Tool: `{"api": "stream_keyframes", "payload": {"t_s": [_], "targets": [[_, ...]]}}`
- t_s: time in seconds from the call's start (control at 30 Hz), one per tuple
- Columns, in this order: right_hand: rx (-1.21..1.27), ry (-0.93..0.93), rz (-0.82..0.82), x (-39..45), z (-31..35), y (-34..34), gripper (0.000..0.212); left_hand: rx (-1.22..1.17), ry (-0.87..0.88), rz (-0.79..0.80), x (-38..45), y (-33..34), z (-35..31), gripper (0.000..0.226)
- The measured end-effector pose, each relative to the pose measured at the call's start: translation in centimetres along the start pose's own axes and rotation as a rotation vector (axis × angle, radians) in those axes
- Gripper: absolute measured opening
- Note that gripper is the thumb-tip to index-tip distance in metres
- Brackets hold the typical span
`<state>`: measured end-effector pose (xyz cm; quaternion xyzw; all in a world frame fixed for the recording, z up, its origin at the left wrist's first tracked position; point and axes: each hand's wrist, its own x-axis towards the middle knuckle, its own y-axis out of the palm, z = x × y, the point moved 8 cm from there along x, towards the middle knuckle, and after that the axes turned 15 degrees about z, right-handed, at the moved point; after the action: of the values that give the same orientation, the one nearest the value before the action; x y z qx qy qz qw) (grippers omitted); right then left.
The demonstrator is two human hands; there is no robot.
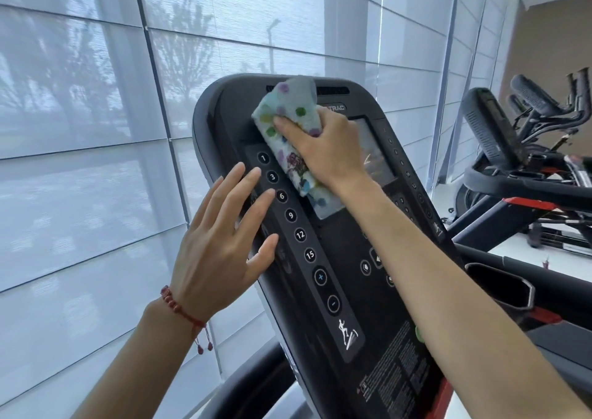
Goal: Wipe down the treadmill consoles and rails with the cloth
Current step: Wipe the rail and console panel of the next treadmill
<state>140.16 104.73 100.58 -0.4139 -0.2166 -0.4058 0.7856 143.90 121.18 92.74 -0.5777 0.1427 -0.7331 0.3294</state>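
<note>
A black treadmill console (339, 290) tilts in front of me, with a column of numbered buttons down its left side and a screen (374, 152) in the upper middle. My right hand (320, 143) presses a pale cloth with coloured dots (288, 114) flat against the upper left part of the console, beside the screen. My left hand (221, 242) is spread with fingers apart, its fingertips resting on the console's left edge near buttons 3 and 6. It holds nothing. A red bead bracelet sits on the left wrist.
A dark curved rail (246, 383) runs below the console. A cup holder (499, 285) sits at the console's right. Another treadmill console (490, 127) and exercise bikes (544, 104) stand further right. Shaded windows (96, 130) fill the left and back.
</note>
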Motion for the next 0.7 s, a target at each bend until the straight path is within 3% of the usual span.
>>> {"api": "stream_keyframes", "payload": {"t_s": [0.27, 0.53, 0.7], "targets": [[-0.082, 0.030, 0.011, 4.0, 3.2, 1.2, 0.038, -0.010, -0.039, -0.029, -1.0, 0.0, 0.4, 0.042], [-0.089, -0.042, 0.064, -3.9, 2.9, 3.0, 0.042, -0.017, -0.050, -0.047, -2.3, 0.1, 0.2, 0.038], [-0.053, 0.018, 0.080, -7.9, 1.3, 3.1, 0.040, -0.020, -0.025, -0.028, -3.5, 0.2, -0.5, 0.036]]}}
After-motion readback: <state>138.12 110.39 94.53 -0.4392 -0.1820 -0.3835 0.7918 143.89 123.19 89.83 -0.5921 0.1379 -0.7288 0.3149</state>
